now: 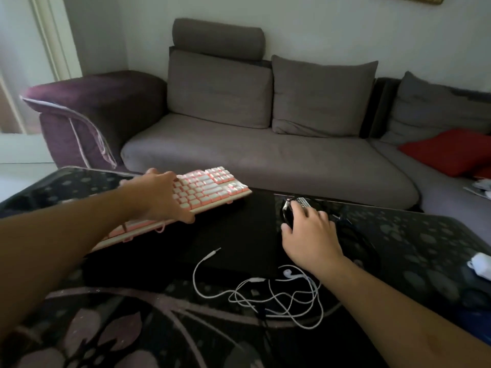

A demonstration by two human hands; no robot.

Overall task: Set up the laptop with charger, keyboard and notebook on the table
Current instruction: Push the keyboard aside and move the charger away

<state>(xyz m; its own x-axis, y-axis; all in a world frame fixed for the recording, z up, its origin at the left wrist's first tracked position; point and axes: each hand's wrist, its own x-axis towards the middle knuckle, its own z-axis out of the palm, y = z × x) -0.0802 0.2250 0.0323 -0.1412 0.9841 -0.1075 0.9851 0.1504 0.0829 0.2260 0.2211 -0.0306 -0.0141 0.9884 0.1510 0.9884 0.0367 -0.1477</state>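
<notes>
Left hand (pixel 159 197) grips pink keyboard (pixel 202 188) across its near edge, right hand (pixel 310 235) curled over black charger (pixel 295 205) beside closed laptop (pixel 233 235) on counter (pixel 425 235)

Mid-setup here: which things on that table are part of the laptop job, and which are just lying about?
Job:
- closed black laptop
- pink and white keyboard, gripped by the left hand
- black charger with its coiled cable, under the right hand

Lying about:
- white earphones, tangled at the laptop's near edge
- white bundle at the right edge of the table

No notebook in view.
</notes>
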